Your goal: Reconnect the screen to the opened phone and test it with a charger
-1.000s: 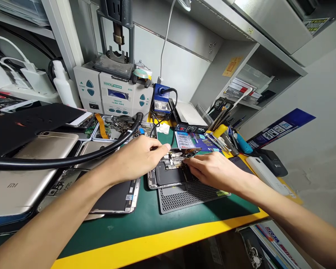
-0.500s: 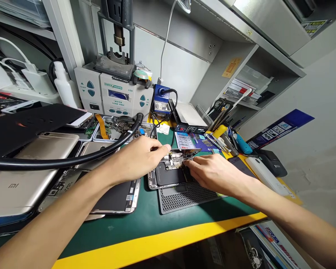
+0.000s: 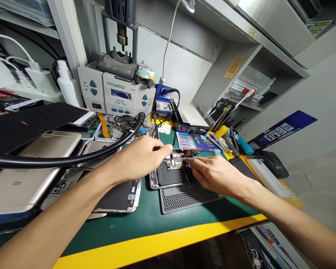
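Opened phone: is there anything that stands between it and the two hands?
Nothing visible does. The left hand holds the edge of the phone's raised screen, and the right hand reaches directly over the opened phone. The black hose passes beyond the left forearm, not between.

Opened phone [image 3: 170, 177] partly hidden by left hand [image 3: 145, 155] and right hand [image 3: 212, 172]

A grey rework station [image 3: 119, 93] is set at the back of the bench [image 3: 134, 228], with a white bottle [image 3: 69, 86] beside it. Gold phones [image 3: 30, 175] are laid at the left, crossed by a black hose [image 3: 72, 160]. Above a blue iron holder [image 3: 164, 99], a white cord [image 3: 168, 45] is hung.
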`<state>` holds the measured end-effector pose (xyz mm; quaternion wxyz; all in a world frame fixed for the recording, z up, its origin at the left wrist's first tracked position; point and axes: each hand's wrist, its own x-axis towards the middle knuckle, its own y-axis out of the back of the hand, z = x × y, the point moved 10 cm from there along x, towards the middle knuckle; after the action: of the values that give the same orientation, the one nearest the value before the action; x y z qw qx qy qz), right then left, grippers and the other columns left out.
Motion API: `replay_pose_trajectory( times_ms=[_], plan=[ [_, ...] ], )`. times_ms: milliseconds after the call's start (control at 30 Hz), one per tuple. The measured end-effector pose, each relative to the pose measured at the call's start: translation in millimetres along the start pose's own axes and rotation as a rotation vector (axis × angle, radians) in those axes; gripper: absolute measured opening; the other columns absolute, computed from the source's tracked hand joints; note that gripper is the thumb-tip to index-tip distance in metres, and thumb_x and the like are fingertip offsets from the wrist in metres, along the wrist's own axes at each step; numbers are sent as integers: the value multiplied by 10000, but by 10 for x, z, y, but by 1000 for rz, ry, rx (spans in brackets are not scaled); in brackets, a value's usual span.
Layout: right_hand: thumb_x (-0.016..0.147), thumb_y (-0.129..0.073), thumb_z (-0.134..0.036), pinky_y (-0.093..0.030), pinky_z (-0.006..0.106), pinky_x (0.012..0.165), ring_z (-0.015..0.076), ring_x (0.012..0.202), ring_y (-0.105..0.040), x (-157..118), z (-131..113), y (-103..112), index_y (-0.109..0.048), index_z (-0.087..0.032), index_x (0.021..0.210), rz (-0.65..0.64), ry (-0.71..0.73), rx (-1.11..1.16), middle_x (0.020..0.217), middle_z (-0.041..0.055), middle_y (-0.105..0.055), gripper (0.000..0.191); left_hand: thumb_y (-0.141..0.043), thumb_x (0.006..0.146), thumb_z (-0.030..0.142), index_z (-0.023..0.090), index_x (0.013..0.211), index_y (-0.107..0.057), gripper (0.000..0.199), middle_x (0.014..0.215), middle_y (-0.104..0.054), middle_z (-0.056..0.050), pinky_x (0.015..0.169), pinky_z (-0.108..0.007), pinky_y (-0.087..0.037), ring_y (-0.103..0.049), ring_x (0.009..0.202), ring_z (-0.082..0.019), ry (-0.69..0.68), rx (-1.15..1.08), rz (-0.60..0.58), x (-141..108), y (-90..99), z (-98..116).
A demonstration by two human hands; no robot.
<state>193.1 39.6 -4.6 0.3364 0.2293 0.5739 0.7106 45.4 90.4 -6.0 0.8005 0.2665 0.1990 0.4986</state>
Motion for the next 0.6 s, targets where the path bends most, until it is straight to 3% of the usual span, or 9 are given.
replay_pose_trajectory(
  times_ms=[233,400,600],
  plan=[
    [978,-436,-125,-348,300,579,135,637,-610,-7,-12,-10,-627,-98,1257,10,31,22,891,75,-726,340,-441,952,518,214,634,-398,442,624,-393,47,556,-312,-250,-365,591,-128,0,3,1,14,-18,-5],
    [977,-438,-123,-335,309,577,134,616,-589,-8,-24,-14,-619,-96,1266,-13,32,-2,839,55,-701,342,-435,953,528,217,646,-475,438,643,-466,40,569,-308,-265,-415,607,-136,0,0,-6,-12,-6,2],
    [977,-427,-105,-313,315,579,134,610,-563,-4,-71,-39,-601,-94,1261,-43,51,-69,805,49,-677,333,-447,945,517,219,637,-454,429,642,-465,34,567,-306,-258,-424,606,-140,7,-4,-3,-11,1,19]
  ],
)
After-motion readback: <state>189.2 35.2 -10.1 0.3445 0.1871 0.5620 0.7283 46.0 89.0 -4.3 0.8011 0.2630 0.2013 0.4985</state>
